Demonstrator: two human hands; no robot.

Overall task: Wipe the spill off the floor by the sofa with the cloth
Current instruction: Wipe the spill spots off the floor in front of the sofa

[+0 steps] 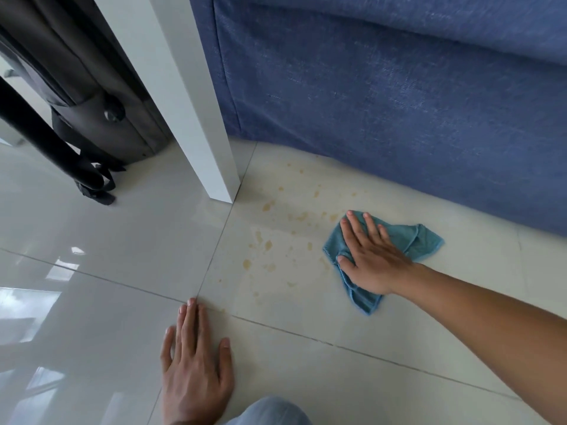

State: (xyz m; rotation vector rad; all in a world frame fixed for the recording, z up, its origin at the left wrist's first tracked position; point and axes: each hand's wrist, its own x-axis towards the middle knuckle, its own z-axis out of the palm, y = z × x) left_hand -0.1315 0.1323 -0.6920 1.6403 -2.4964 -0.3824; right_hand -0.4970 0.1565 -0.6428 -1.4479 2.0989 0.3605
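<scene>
Beside the sofa, on the pale floor, the right hand lay flat on the cloth, fingers spread and pressing it down rather than gripping it. The cloth sat crumpled at the right edge of the spill, near the sofa's base. The spill showed as scattered yellowish spots and a faint wet film, reaching from near the white post down toward the left hand, which was splayed open on the tile as a brace. Wiping looked barely begun, since most spots remained. The next move likely called for a firm sweep leftward across the spots, keeping the cloth under the palm.
</scene>
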